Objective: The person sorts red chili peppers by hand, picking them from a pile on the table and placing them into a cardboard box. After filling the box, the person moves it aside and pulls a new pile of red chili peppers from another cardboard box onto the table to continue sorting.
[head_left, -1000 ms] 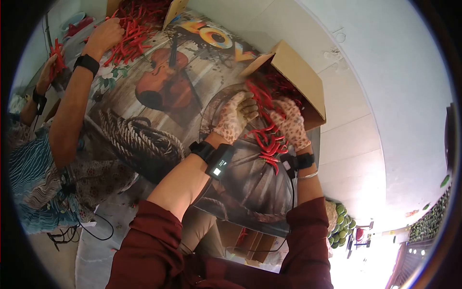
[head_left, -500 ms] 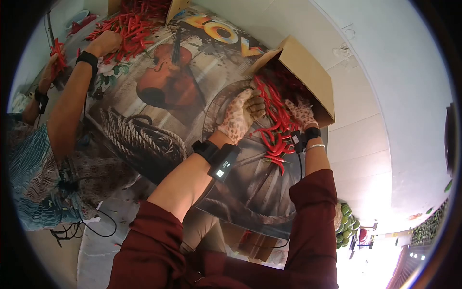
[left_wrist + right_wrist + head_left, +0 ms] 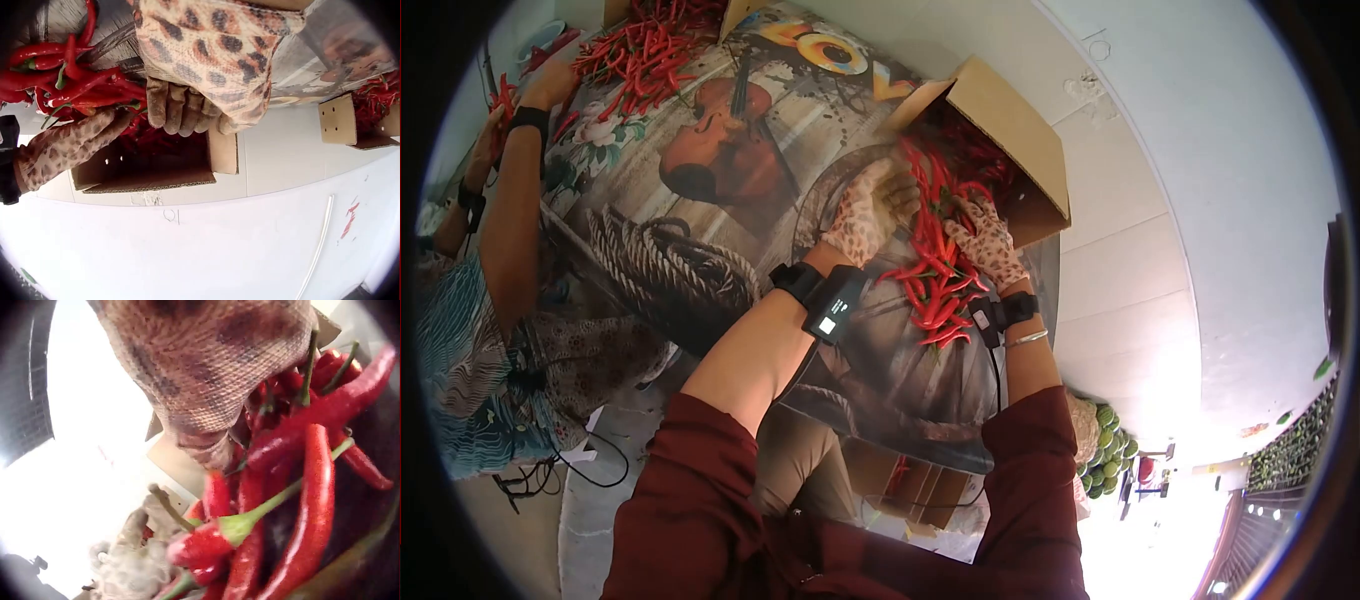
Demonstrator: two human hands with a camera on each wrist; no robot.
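A pile of red chillies (image 3: 940, 280) spills from the mouth of a cardboard box (image 3: 1010, 130) lying on its side. My right hand (image 3: 988, 243), in a leopard-spotted glove, lies over the pile just outside the box. Its fingers stretch across the chillies in the left wrist view, and long green-stemmed chillies (image 3: 312, 506) sit close by it in the right wrist view. On the pile's left side is my left hand (image 3: 870, 212), gloved alike with a brown palm. Its fingers (image 3: 178, 112) bend loosely, with no chilli visible in them.
At far left another person's hand (image 3: 550, 85) is near a bunch of chillies (image 3: 503, 97) in their other hand. A second chilli heap (image 3: 645, 60) spills from another box. The printed tablecloth (image 3: 730, 130) shows a violin. Round green fruit (image 3: 1108, 455) are beyond the table's right side.
My right hand went into the box, then came back out over the pile, which now spreads wider. My left hand stayed beside it. The other person's hand moved from the heap toward their bunch.
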